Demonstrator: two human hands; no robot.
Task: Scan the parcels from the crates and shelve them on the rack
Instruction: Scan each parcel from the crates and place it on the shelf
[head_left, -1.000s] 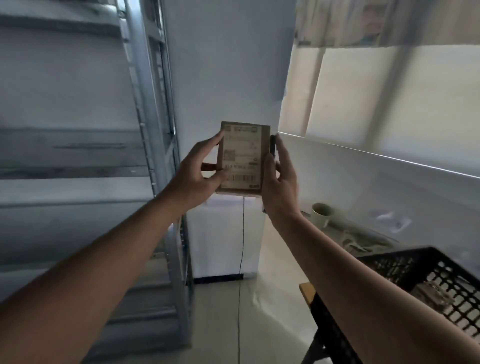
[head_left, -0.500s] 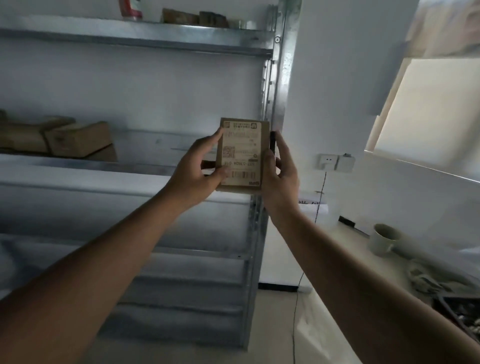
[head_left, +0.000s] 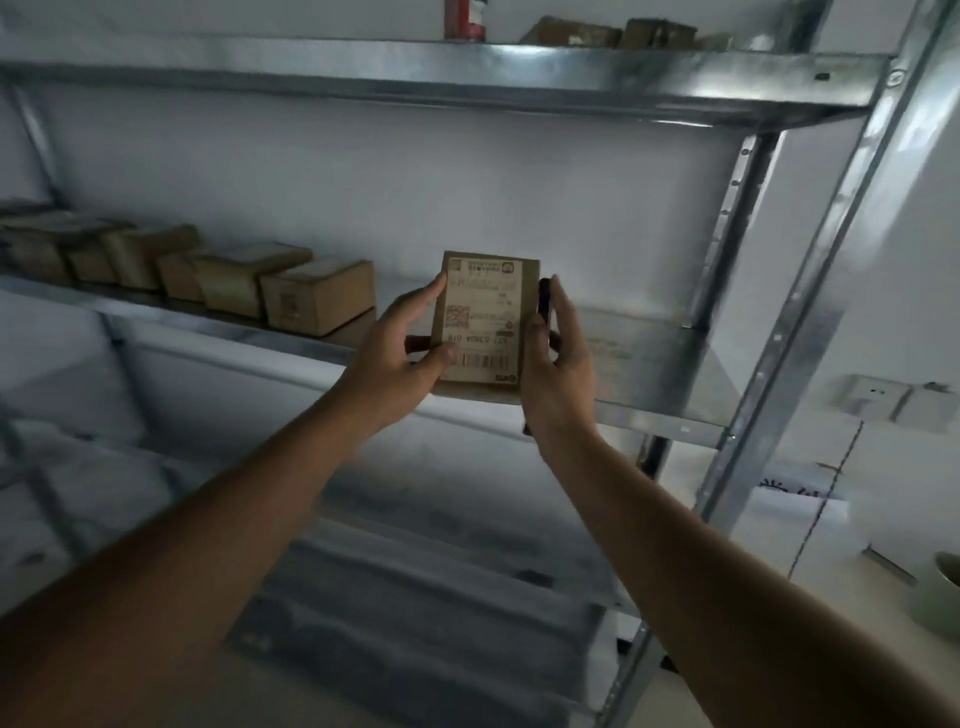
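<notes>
A small brown cardboard parcel (head_left: 485, 312) with a white printed label and barcode is held upright in front of the rack's middle shelf (head_left: 649, 374). My left hand (head_left: 395, 348) grips its left side, thumb on the label and fingers behind. My right hand (head_left: 558, 374) holds a slim dark handheld device (head_left: 544, 306) pressed against the parcel's right edge, with the thumb reaching onto the parcel's front. The parcel's lower edge hangs about level with the shelf's front lip.
A row of brown parcels (head_left: 317, 299) lines the middle shelf to the left. The top shelf (head_left: 519, 73) carries a red can (head_left: 465, 21) and more boxes (head_left: 576, 31). A steel upright (head_left: 810, 312) bounds the rack on the right. Beyond it are a wall socket (head_left: 893, 402) and a green cup (head_left: 937, 592).
My view has swung left from the window and crate to face the rack. Both hands keep the same hold, and the parcel is now in front of the middle shelf.
</notes>
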